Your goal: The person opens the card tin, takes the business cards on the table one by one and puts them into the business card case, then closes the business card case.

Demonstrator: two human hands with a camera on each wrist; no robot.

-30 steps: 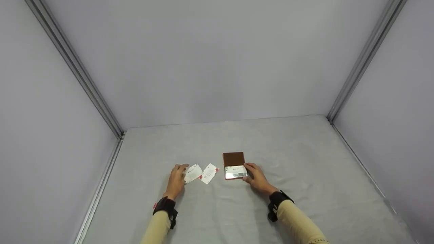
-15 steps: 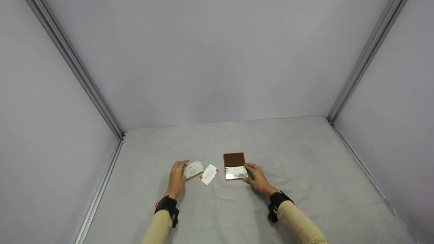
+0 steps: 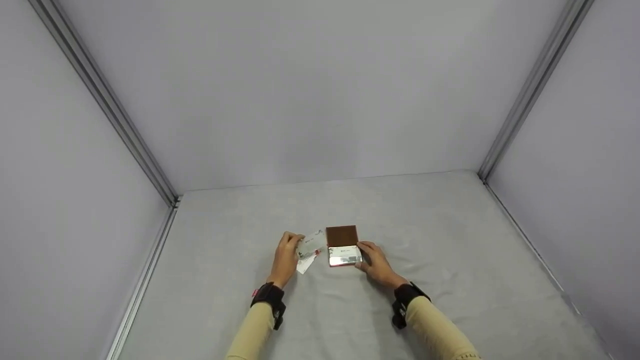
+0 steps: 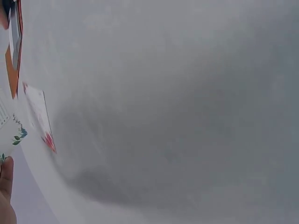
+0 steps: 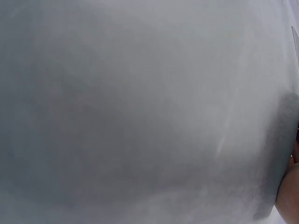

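A brown card case point(image 3: 343, 246) lies open on the grey cloth, its lid up and its shiny tray toward me. My right hand point(image 3: 374, 262) holds the case at its right side. My left hand point(image 3: 288, 254) pinches a white card point(image 3: 312, 243) and holds it just left of the case, above the cloth. A second white card point(image 3: 305, 263) with red marks lies on the cloth under the held one. The left wrist view shows the lying card point(image 4: 39, 116), a corner of the held card point(image 4: 8, 128) and the case edge point(image 4: 13, 51).
Grey cloth point(image 3: 450, 280) covers the table. Plain grey walls stand at the back and on both sides, with metal corner rails point(image 3: 145, 160) at left and right. The right wrist view shows only grey wall and a sliver of hand.
My left hand has lifted one card off the cloth and carried it right, up to the case. The right hand has stayed on the case.
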